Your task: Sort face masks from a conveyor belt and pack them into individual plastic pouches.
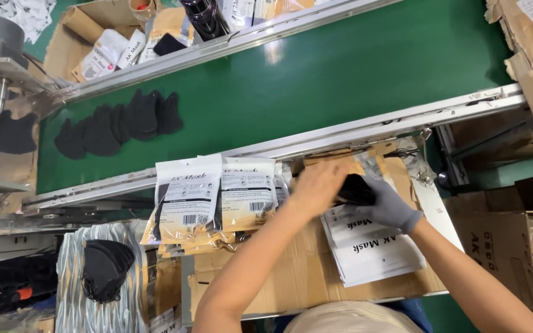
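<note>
Black masks [118,122] on green conveyor belt [316,74]

Before you: matt black cloth masks [118,120] on a smooth green belt [316,80]; glossy plastic pouches [189,200]; rough brown cardboard [291,277]; brushed metal rail [340,132].

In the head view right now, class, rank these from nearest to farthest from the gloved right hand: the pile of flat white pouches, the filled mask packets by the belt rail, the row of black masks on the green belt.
1. Pile of flat white pouches: directly under the right hand.
2. Filled mask packets: left of it, against the rail.
3. Row of black masks: far left, up on the green belt.
</note>
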